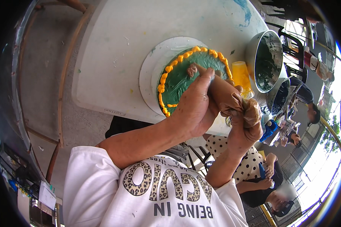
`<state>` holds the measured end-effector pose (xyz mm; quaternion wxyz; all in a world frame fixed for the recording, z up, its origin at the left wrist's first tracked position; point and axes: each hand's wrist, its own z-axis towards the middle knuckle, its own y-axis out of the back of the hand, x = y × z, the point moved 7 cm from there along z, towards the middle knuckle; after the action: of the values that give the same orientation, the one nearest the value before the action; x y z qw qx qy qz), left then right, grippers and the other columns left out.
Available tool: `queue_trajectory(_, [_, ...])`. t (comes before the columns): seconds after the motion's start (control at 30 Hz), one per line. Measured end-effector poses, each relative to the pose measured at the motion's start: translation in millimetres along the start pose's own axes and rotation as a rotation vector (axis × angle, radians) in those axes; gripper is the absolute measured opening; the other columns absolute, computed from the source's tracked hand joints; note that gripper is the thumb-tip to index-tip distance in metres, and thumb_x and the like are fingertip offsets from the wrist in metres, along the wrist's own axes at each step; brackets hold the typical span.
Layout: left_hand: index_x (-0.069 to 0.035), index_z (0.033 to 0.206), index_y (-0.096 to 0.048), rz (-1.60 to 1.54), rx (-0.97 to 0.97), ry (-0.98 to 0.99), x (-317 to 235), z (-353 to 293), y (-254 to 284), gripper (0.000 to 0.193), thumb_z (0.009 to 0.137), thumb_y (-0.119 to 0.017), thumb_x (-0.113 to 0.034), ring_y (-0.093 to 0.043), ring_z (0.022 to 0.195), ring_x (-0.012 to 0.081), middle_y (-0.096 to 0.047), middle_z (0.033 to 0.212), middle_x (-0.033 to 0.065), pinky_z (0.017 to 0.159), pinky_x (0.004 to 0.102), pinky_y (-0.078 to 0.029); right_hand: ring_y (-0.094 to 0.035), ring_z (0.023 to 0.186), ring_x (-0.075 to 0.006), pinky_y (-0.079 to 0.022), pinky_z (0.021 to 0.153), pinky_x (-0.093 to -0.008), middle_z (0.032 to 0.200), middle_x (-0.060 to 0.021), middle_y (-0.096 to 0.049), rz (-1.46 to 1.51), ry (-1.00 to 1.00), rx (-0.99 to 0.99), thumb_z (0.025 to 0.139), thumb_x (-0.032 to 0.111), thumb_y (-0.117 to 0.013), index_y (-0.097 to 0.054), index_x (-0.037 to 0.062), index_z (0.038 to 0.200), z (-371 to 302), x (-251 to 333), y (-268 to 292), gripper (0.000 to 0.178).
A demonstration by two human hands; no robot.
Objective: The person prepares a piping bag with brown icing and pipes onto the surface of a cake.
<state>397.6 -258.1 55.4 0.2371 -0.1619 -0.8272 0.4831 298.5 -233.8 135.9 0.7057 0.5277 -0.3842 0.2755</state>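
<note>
A round cake (174, 85) with green icing and a border of orange piped blobs sits on a white round board (149, 72). Above it I hold a piping bag (224, 90) filled with brown icing. My left hand (199, 103) is wrapped round the bag's lower part, with the thumb lying along it. My right hand (244, 126) grips the twisted top end. The bag's narrow tip points left toward a small brown dab of icing (192, 70) on the green surface. My hands hide the cake's near right side.
The cake board stands on a white table (113, 49) with icing smears. Right of the cake are an orange-yellow plastic cup (240, 75), a metal bowl (267, 62) with dark green icing, and another bowl (279, 96). Another person (261, 193) works at the right; a wooden frame (66, 72) stands left.
</note>
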Motion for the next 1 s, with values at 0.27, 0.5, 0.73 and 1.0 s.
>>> queue_trajectory(0.27, [-0.007,0.115,-0.035,-0.005,-0.001,0.002,-2,0,0,0.037,0.096,-0.036,-0.038,-0.053,0.108,0.0268,-0.052,0.111,0.018,0.094,0.0403,-0.044,-0.061,0.077,-0.0119,-0.048,0.073,-0.0252,0.084,-0.0081,-0.067,0.002,-0.047,-0.013,0.069,-0.004,-0.072,-0.063,-0.0061,0.091,0,-2,-1,0.024])
queue_trajectory(0.5, [-0.006,0.116,-0.036,0.013,0.011,-0.006,-5,-3,-2,0.038,0.096,-0.035,-0.039,-0.053,0.108,0.027,-0.052,0.111,0.0172,0.094,0.0405,-0.044,-0.062,0.078,-0.013,-0.048,0.074,-0.026,0.085,-0.0089,-0.067,0.019,-0.01,0.019,0.068,-0.004,-0.073,-0.063,-0.0064,0.091,0,0,-3,0.025])
queue_trajectory(0.73, [-0.006,0.116,-0.035,0.02,-0.016,-0.011,-8,-5,-3,0.039,0.096,-0.033,-0.04,-0.052,0.111,0.0287,-0.052,0.111,0.0171,0.095,0.0412,-0.043,-0.062,0.079,-0.014,-0.049,0.075,-0.0271,0.085,-0.0092,-0.067,-0.028,0.046,0.026,0.069,-0.005,-0.071,-0.063,-0.0059,0.092,0,6,-5,0.024])
queue_trajectory(1.0, [-0.006,0.116,-0.035,-0.006,-0.027,-0.003,-8,-9,-2,0.037,0.097,-0.032,-0.037,-0.051,0.112,0.0303,-0.051,0.109,0.0155,0.097,0.0429,-0.042,-0.063,0.078,-0.0149,-0.049,0.074,-0.0276,0.085,-0.0095,-0.067,-0.067,0.039,0.041,0.068,-0.003,-0.073,-0.064,-0.0052,0.091,-2,5,-4,0.025])
